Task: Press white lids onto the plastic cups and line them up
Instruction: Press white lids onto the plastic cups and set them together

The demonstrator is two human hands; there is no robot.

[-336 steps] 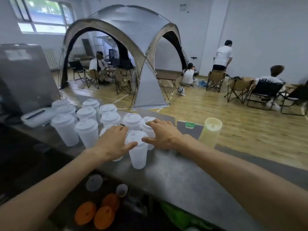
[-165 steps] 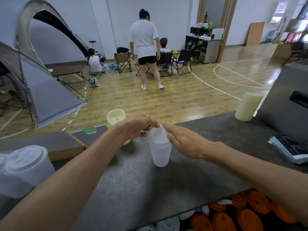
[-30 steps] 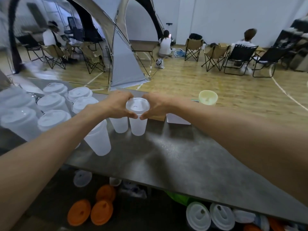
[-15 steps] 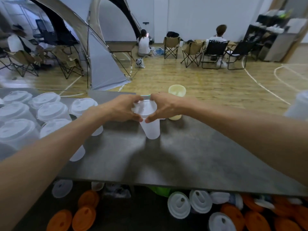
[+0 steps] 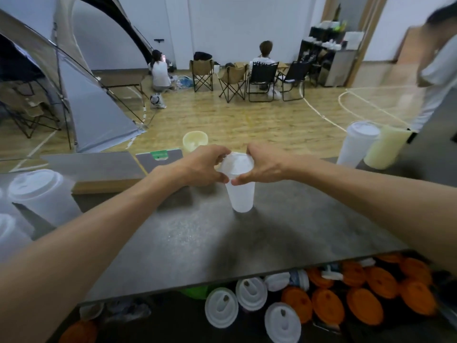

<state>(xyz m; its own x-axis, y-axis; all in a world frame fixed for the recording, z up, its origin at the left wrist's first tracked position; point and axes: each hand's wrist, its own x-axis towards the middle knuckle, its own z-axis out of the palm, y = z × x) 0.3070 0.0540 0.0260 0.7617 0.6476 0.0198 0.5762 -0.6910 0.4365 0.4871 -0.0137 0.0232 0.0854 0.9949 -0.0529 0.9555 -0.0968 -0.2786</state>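
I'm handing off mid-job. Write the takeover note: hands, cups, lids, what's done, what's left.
Left hand and right hand both grip the white lid on the centre cup, which stands upright on the grey counter.
Done: lidded cups stand at far left; another lidded cup stands far right.
Left: confirm this lid is seated, then line the cup up. Spare white lids lie below the counter's edge.

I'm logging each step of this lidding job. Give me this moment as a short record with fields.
surface: grey counter
cup in work: translucent cup, upright on the counter
lid: white lid on the cup's rim
left hand: left hand grips the lid's edge
right hand: right hand grips the opposite edge
finished: lidded cups at far left
spares: white lids below the counter
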